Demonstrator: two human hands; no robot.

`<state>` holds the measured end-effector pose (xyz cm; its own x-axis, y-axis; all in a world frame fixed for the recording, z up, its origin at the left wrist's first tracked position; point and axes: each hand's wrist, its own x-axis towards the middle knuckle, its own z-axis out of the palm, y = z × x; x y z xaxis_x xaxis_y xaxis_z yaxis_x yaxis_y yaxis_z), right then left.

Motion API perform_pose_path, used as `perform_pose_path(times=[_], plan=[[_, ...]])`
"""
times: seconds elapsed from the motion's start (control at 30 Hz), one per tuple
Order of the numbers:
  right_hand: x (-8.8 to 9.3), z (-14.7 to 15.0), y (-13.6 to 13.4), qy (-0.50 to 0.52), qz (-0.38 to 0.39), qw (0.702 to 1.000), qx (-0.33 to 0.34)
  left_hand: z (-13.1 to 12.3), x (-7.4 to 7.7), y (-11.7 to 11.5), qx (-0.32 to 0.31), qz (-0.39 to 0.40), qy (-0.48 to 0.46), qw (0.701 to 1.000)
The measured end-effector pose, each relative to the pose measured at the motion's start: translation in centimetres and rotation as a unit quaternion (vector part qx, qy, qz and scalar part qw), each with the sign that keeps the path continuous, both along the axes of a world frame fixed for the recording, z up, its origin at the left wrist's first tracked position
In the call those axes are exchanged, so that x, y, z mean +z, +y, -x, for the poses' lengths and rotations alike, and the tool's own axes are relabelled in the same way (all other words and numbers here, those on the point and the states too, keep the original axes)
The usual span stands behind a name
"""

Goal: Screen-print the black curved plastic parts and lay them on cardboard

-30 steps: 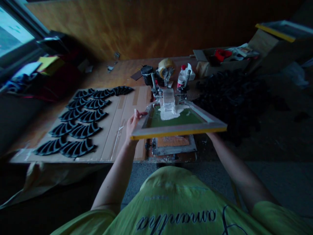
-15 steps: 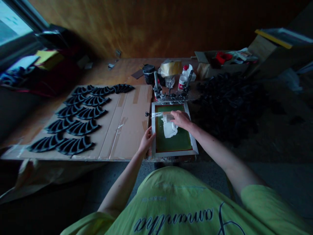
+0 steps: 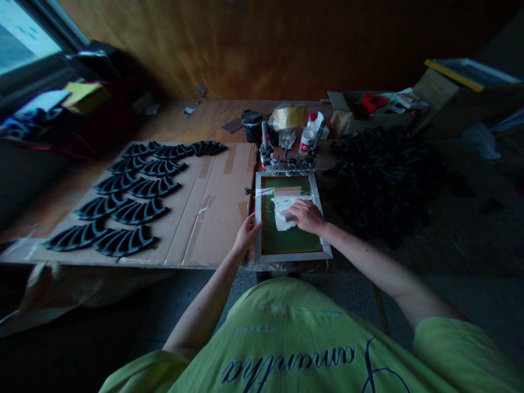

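Note:
A metal-framed screen (image 3: 292, 243) with green mesh lies on the bench, hinged at its back to a metal clamp (image 3: 290, 162). White ink (image 3: 280, 205) covers part of the mesh. My right hand (image 3: 307, 215) is closed on a small light-coloured scraper (image 3: 288, 216) over the ink. Behind it, a wider wooden-handled squeegee (image 3: 286, 191) rests on the screen at the back. My left hand (image 3: 246, 232) grips the left edge of the frame, its fingers partly hidden.
Black curved pieces (image 3: 139, 213) lie in rows on cardboard (image 3: 213, 229) at left. A heap of black pieces (image 3: 388, 174) is at right. Behind the clamp stand a black tub (image 3: 251, 126) and a red-capped bottle (image 3: 308, 136). An open box (image 3: 352, 117) is at back right.
My right hand has moved from the squeegee towards the front of the screen and now holds the small scraper over the ink. My left hand stays at the frame's edge.

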<state>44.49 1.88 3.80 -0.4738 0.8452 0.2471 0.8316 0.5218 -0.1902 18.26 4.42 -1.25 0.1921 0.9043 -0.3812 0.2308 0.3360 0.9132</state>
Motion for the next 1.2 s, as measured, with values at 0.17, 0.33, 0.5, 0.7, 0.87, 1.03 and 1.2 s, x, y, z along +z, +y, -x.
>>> perform_pose_path(times=[0.17, 0.33, 0.5, 0.7, 0.87, 1.03, 1.2], plan=[[-0.4, 0.4, -1.1, 0.019, 0.016, 0.999, 0.037, -0.2, 0.4, -0.1, 0.01, 0.007, -0.018, 1.0], [2.7, 0.7, 3.6, 0.082, 0.026, 0.989, -0.122, 0.2, 1.7, 0.1, 0.002, 0.014, -0.045, 0.999], [5.7, -5.3, 7.7, 0.175, -0.03, 0.945, -0.275, 0.4, 6.5, 0.9, 0.015, -0.006, -0.096, 0.995], [0.7, -9.5, 3.5, 0.201, 0.062, 0.919, -0.333, -2.0, 14.4, 4.9, 0.065, -0.158, -0.166, 0.971], [-4.5, -2.6, 0.2, 0.042, 0.093, 0.967, -0.234, -3.6, 17.0, 8.6, 0.068, -0.212, -0.172, 0.96], [-4.4, 1.2, -0.3, 0.021, 0.11, 0.948, -0.299, -4.7, 11.5, 3.6, 0.057, -0.061, -0.144, 0.986], [-3.4, 5.8, -1.8, 0.137, 0.031, 0.973, -0.184, -6.2, 4.8, -3.4, -0.061, 0.195, -0.131, 0.97]])
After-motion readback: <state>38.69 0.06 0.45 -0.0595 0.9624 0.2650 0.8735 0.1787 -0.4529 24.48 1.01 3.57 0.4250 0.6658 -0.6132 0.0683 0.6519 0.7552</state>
